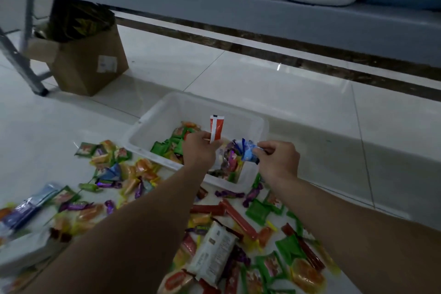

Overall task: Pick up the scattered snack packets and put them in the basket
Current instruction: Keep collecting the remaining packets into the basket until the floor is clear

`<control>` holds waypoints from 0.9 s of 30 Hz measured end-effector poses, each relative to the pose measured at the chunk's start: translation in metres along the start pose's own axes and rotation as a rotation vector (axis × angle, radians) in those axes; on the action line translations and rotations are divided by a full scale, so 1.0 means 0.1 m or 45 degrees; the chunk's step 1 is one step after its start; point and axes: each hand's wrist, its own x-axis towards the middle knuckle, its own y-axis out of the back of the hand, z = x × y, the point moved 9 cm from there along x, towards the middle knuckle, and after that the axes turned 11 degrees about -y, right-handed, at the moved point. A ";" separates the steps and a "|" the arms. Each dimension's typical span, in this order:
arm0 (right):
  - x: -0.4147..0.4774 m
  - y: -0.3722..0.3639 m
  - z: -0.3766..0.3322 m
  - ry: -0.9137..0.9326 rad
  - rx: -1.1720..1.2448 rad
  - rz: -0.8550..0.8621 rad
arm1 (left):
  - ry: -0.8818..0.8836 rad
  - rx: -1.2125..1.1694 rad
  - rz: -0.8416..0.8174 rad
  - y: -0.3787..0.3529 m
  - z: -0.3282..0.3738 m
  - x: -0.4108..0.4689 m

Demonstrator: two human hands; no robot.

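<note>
Floor: white tile (262, 83), with most of the snack packets (214, 253) scattered on the near side of the basket.
Basket: white plastic (152, 124), sat on the floor, some packets already inside.
Left hand: (199, 150) was over the basket, fingers curled round the lower end of an upright orange-and-white stick packet (216, 126).
Right hand: (278, 162) just beside it, pinched a crinkly blue packet (248, 153) by one edge.
Handling: pretty sure they're all light, soft, slippery foil, so grab a sealed end, don't crush the middle.
</note>
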 end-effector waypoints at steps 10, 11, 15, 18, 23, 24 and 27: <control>0.30 -0.49 -0.18 0.133 -0.161 -0.111 | -0.017 0.197 -0.118 -0.20 -0.50 0.23; 0.31 -0.54 -0.16 0.148 -0.174 -0.148 | -0.019 0.193 -0.110 -0.20 -0.50 0.24; 0.33 -0.47 0.04 0.112 -0.188 -0.215 | -0.077 0.170 -0.165 -0.28 -0.39 0.20; 0.32 -0.19 0.25 0.066 -0.212 -0.215 | -0.153 0.180 -0.227 -0.41 -0.23 0.11; 0.30 0.45 0.64 -0.035 -0.237 -0.181 | -0.292 0.186 -0.381 -0.79 0.20 -0.19; 0.29 0.59 0.71 -0.056 -0.229 -0.172 | -0.325 0.166 -0.407 -0.87 0.29 -0.27; 0.20 0.97 0.95 -0.110 -0.203 -0.167 | -0.358 0.105 -0.500 -1.14 0.51 -0.53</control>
